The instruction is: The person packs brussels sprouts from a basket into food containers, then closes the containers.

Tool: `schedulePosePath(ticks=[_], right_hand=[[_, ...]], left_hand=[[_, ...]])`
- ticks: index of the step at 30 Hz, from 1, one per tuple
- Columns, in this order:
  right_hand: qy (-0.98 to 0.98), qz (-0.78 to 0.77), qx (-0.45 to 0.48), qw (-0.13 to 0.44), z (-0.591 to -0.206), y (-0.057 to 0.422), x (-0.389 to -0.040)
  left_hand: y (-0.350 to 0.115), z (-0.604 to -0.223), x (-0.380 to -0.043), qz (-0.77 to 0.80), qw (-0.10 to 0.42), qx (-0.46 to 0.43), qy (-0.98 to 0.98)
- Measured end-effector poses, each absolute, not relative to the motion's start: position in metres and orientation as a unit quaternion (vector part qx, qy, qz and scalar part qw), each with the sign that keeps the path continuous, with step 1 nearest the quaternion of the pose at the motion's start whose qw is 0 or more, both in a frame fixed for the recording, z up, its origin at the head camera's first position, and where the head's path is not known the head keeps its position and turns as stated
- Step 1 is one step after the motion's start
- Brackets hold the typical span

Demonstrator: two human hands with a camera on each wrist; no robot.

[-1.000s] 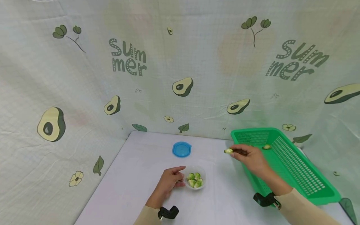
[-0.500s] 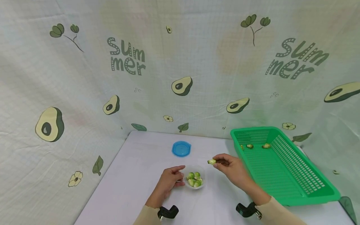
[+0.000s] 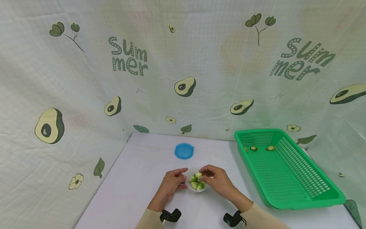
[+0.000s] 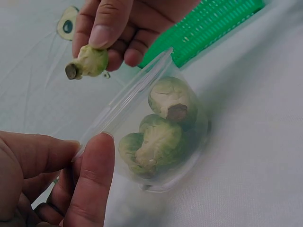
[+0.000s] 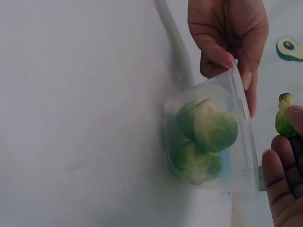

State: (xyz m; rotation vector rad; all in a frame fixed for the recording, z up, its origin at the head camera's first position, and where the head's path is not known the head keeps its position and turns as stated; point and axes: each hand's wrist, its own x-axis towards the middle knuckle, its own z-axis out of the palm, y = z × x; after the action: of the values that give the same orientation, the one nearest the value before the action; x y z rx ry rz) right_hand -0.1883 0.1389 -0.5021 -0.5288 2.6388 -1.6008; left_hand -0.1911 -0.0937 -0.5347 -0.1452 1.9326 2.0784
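Observation:
Between the thumb and finger of my left hand [image 3: 171, 183] is the rim of a small clear plastic container [image 4: 127, 98], which stands on the white cloth. Several green Brussels sprouts [image 4: 161, 142] show through its wall. My right hand [image 3: 219, 180] pinches another Brussels sprout [image 4: 94, 60] between thumb and fingers, just above the container's open top. That sprout's brown cut stem points away from the fingertips in the left wrist view. In the right wrist view the held sprout [image 5: 284, 118] is beside the rim, partly covered by the thumb.
A blue lid [image 3: 184, 151] lies on the white table behind the container. On the right stands a large green basket [image 3: 283, 175] with a few Brussels sprouts [image 3: 270, 148] at its far end. Fabric printed with avocados [image 3: 185, 87] hangs behind the table.
My right hand has come left from over the basket's near side to the container, carrying the Brussels sprout. My left hand has stayed at the container's rim.

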Motion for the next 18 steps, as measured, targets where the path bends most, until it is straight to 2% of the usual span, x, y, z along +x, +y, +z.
schedulePosePath(ticks=[8, 18], right_hand=[[0.849, -0.484, -0.211, -0.022, -0.512, 0.130, -0.190], [0.854, -0.476, -0.211, -0.019, -0.513, 0.125, -0.189]], left_hand=[[-0.093, -0.534, -0.191, 0.723, 0.149, -0.049, 0.672], [-0.094, -0.534, -0.192, 0.725, 0.149, -0.052, 0.670]])
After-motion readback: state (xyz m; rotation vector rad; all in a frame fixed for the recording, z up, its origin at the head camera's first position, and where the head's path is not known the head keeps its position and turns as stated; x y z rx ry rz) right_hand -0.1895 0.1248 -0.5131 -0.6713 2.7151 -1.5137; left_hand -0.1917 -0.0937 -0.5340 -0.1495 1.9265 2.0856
